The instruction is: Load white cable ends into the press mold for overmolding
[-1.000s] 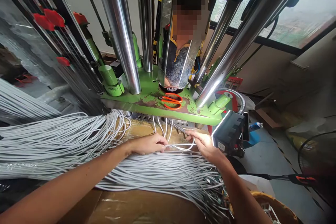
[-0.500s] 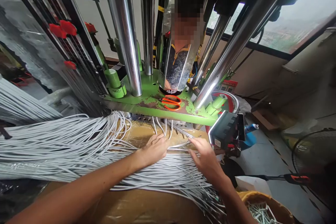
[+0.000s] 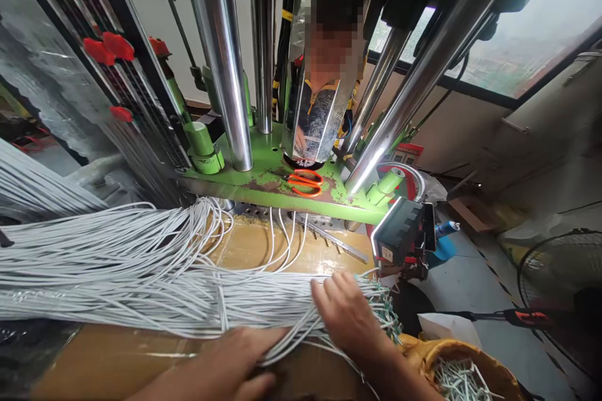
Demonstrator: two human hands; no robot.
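In front of the green plate point(image 3: 258, 153), the right hand point(image 3: 347, 314) curls over white cables point(image 3: 263, 293). The left hand point(image 3: 242, 354) is half open by them; I can't tell if either grips.

The head camera looks forward and down from close above the cables point(image 3: 117, 263).

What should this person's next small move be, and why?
Probably to ease the few cables between the left hand and right hand away from the bundle: they bow out from its near edge, and both hands are right beside them. Whether either hand grips them firmly is unclear.
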